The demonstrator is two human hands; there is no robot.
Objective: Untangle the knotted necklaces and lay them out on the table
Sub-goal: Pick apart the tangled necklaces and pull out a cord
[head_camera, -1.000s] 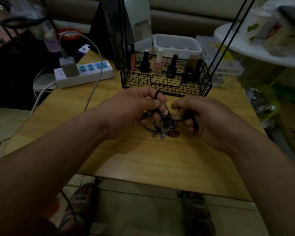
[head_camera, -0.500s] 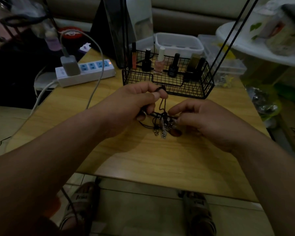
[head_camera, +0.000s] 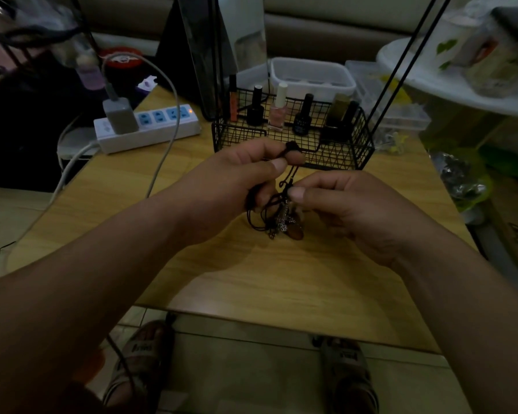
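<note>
1. Head view, mid-frame: L hand [head_camera: 231, 180] held over wooden table [head_camera: 251, 279], thumb & forefinger pinching a black cord loop at top of knotted necklaces [head_camera: 281, 216]; remaining fingers curled round more cord lower down.
2. R hand [head_camera: 350, 210] just beside it, slightly lower, thumb & forefinger pinching cord close to the knot; other fingers curled under, contents not visible.
3. Tangle hangs btwn both hands, front of table centre: black cords, silver charms [head_camera: 280, 222], brown oval pendant [head_camera: 296, 233] at bottom. Touching tabletop or just above: can't tell.
4. Behind hands: black wire basket [head_camera: 353, 150] w/ nail polish bottles [head_camera: 278, 112] standing upright inside.
5. Back left of table: white power strip [head_camera: 159, 130], grey charger [head_camera: 120, 115] plugged in, white cable [head_camera: 171, 115] trailing off left edge.
6. Behind basket: clear plastic box [head_camera: 311, 76].
7. Below table edge: two feet in sandals [head_camera: 141, 354] on tiled floor.
</note>
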